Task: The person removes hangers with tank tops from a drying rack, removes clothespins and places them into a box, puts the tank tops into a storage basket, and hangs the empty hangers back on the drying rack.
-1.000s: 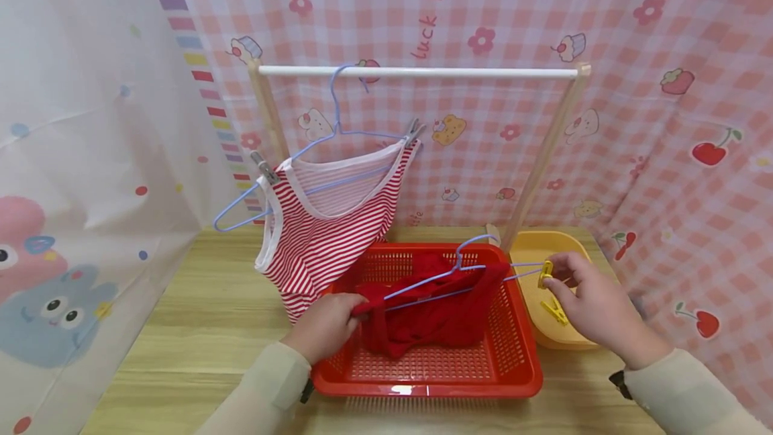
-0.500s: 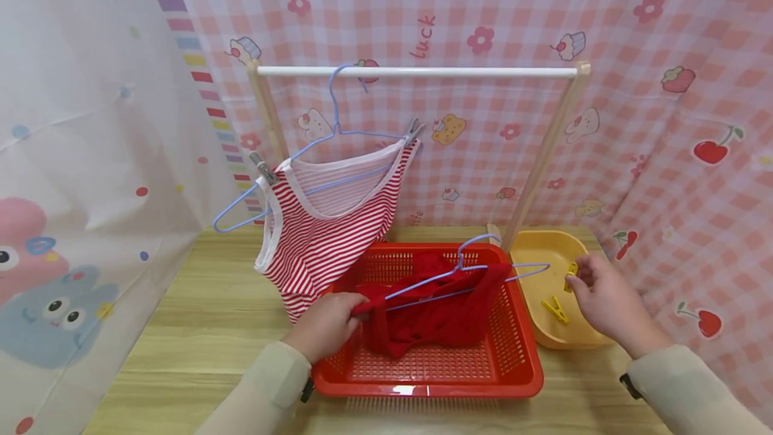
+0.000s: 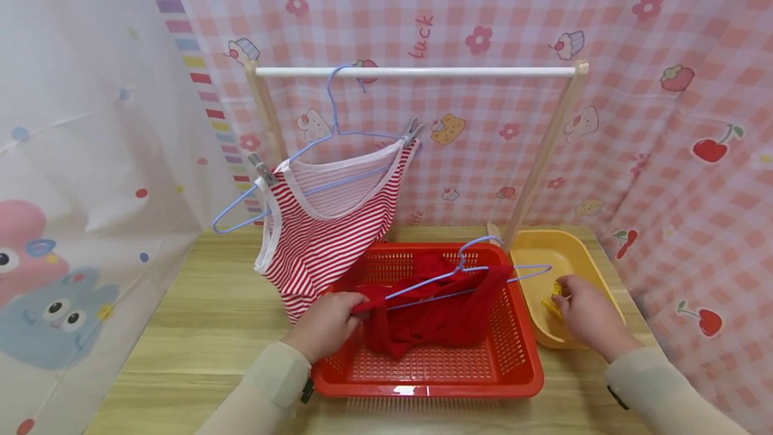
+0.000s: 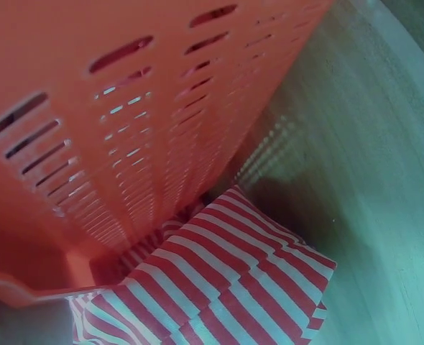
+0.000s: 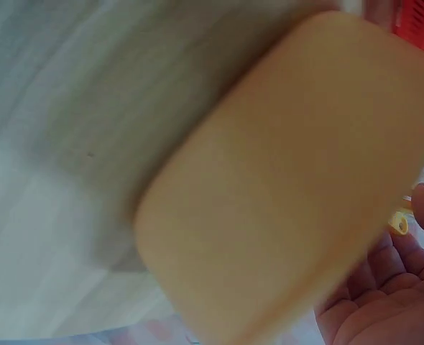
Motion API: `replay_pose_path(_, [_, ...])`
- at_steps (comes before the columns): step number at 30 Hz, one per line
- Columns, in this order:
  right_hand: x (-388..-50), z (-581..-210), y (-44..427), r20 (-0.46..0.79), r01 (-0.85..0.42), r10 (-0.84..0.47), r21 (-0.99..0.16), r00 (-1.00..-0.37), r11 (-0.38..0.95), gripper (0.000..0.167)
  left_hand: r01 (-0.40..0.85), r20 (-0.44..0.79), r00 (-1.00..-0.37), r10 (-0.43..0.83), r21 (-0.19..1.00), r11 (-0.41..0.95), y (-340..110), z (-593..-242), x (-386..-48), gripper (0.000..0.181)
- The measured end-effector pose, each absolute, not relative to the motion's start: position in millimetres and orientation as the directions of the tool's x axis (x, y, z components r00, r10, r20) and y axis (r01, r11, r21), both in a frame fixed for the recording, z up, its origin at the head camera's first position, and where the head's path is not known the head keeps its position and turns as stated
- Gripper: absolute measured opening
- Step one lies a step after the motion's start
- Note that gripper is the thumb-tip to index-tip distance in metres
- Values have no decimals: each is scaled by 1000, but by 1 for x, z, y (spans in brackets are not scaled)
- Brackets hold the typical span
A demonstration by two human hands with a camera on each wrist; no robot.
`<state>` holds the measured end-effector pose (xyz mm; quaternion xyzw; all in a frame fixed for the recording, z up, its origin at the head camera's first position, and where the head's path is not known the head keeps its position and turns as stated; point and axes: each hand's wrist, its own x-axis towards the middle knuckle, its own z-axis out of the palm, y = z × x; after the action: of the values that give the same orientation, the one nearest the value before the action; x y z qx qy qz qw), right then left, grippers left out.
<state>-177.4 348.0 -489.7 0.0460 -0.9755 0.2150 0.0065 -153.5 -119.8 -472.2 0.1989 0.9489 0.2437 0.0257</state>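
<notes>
My left hand point(image 3: 329, 324) pinches the strap of a red garment point(image 3: 443, 324) at the left end of a blue wire hanger point(image 3: 423, 282). The garment hangs from this hanger inside a red plastic basket point(image 3: 471, 390). Its other strap sits near the hanger's right arm, whose tip sticks out bare. Over a yellow tray point(image 3: 546, 240), my right hand point(image 3: 590, 317) pinches a yellow clothespin point(image 5: 399, 222) between thumb and fingers. A second yellow clothespin point(image 3: 551, 310) lies in the tray, partly hidden by the held one and the fingers.
A wooden rack with a white bar point(image 3: 459, 72) stands behind. From it hangs a red-striped tank top point(image 3: 338, 240), fastened by grey clothespins point(image 3: 413, 131) to another blue hanger. Its hem drapes beside the basket's left wall. The wooden tabletop point(image 3: 175, 327) extends left.
My right hand has drawn the clothespin away from the hanger's right tip, then lowered it back over the tray towards the second clothespin. My left hand has kept its place.
</notes>
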Motion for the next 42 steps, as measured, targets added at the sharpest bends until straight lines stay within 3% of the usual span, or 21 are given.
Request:
replay_pose_path(12, [-177, -511, 350, 15, -86, -86, -373, -996, 924, 34, 349, 23, -923, 384, 469, 811, -119, -473, -153, 18])
replay_pose_path(42, [-186, -513, 350, -149, -37, -102, -387, -984, 921, 42, 345, 9, -918, 396, 508, 790, -121, -473, -153, 19])
